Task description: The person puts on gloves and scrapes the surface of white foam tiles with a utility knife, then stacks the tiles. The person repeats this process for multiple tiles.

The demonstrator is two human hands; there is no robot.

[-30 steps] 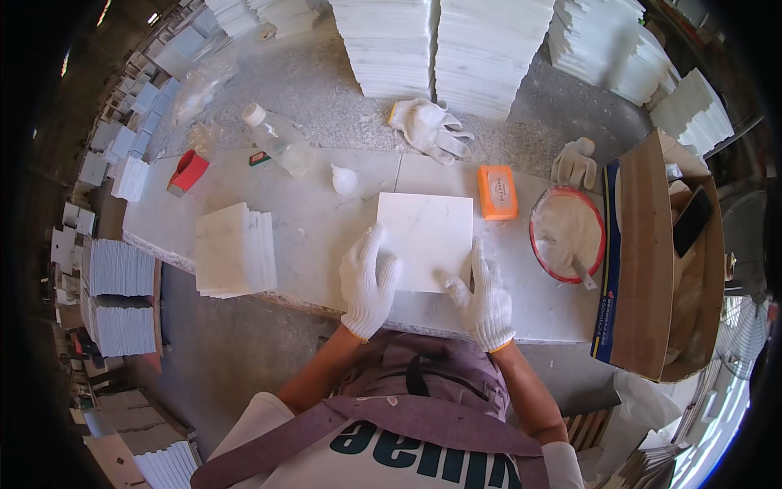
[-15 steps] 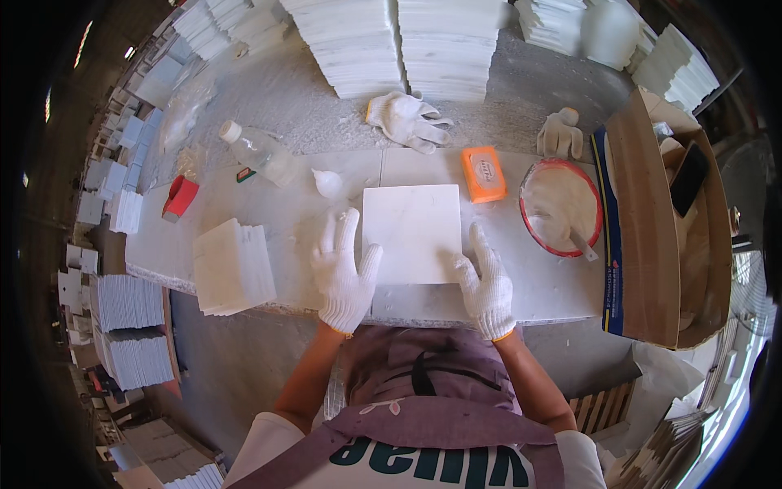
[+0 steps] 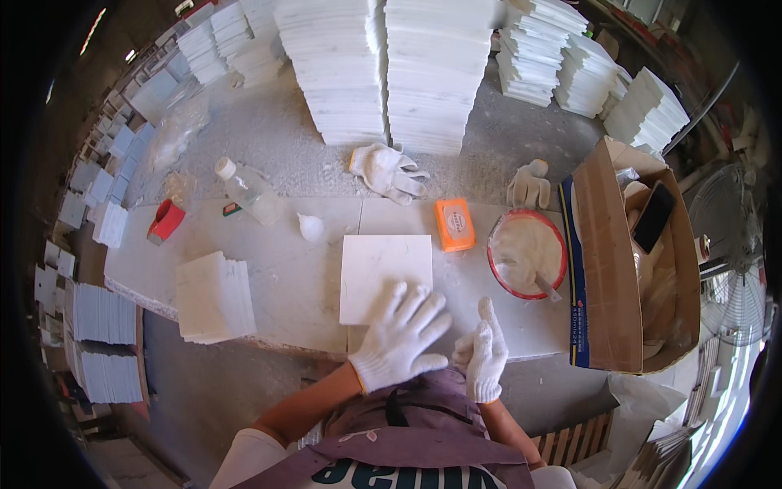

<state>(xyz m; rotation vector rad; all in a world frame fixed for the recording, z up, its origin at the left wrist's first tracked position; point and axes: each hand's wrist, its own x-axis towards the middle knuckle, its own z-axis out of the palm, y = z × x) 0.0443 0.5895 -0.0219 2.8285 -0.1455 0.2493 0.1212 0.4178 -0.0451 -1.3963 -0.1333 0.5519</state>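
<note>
Two white knit-gloved hands work at the near edge of the grey stone tabletop. The left hand, fingers spread and gripping nothing, lies flat across the near right corner of the square white marble tile. The right hand is raised on edge just right of it, fingers straight, empty. An orange rectangular block lies beyond the tile.

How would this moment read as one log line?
left hand: gloved, flat on square white tile | right hand: gloved, lifted beside it, empty | nearby: orange block
</note>
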